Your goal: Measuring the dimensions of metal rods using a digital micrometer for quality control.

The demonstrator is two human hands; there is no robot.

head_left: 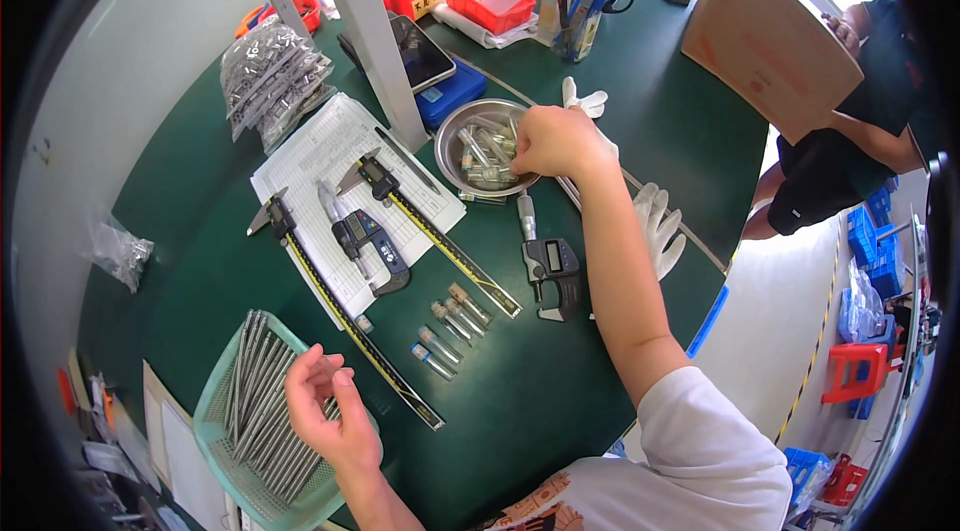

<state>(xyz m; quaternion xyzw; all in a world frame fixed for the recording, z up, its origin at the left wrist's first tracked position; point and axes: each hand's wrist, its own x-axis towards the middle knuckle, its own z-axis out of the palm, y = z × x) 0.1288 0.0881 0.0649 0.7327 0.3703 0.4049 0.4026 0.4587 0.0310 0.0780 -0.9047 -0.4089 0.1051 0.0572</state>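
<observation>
My right hand [562,143] reaches over the right rim of a round metal bowl [443,171]. Its fingers are closed and point down among small glass vials [484,153]; whatever they grip is hidden. My left hand [335,413] hovers, palm up and fingers loosely curled apart, by the right side of a mint-green basket [208,421] full of thin metal rods [265,421]. Several small capped vials [438,349] lie in a slanted row on the green table. Below the bowl rests a digital micrometer [548,256].
Two digital calipers [320,281] [440,231] and another micrometer [368,241] lie partly on printed sheets [300,166]. White gloves [655,226] are at the right. Bagged metal parts [272,81], red bins [490,3] and a pen holder [580,21] stand behind. A person holds a cardboard box [765,41].
</observation>
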